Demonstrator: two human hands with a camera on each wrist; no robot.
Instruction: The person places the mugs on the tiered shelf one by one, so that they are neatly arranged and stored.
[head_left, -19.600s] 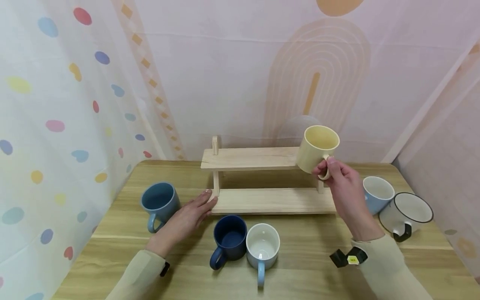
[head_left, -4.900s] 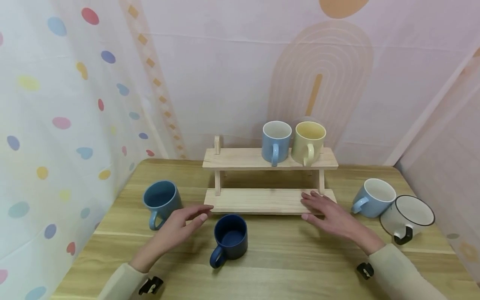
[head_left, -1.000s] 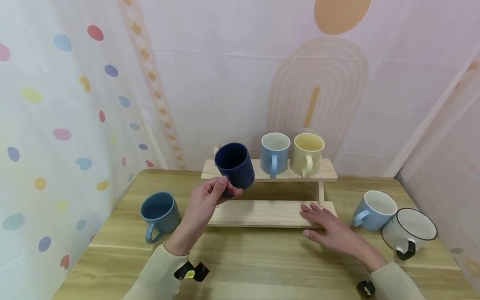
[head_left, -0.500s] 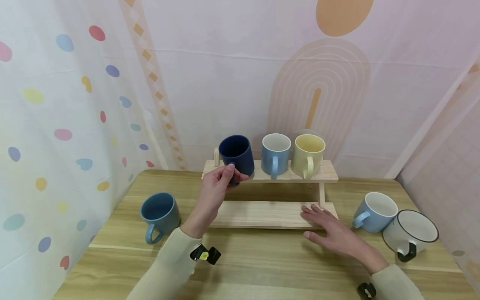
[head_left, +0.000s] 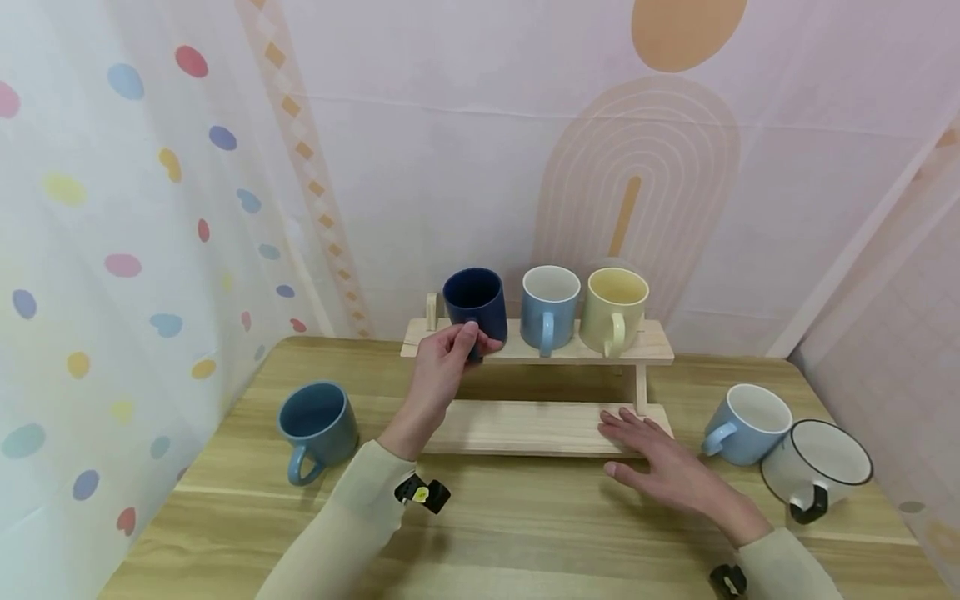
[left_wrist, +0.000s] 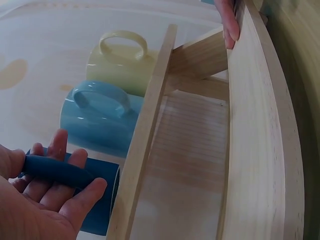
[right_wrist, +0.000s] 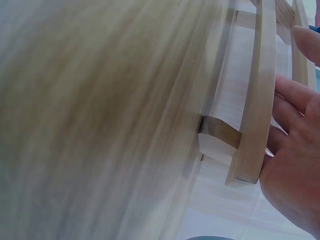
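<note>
One navy mug (head_left: 487, 312), axis upright; left hand (head_left: 441, 365) grips person-facing handle (left_wrist: 59, 170); right hand (head_left: 663, 463) outstretched on shelf (head_left: 517, 428).

I see a dark-blue cylindrical mug (head_left: 491, 317) upright, its handle facing front. It's at the upper left of a pale, two-tier wooden rack (head_left: 532, 427).

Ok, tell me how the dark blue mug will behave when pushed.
The dark blue mug has a round, even rim, so it's probably rigid. Straight-sided and upright, it would likely slide rather than tip if pushed low. It looks ceramic, so it might chip against the light blue mug beside it.
</note>
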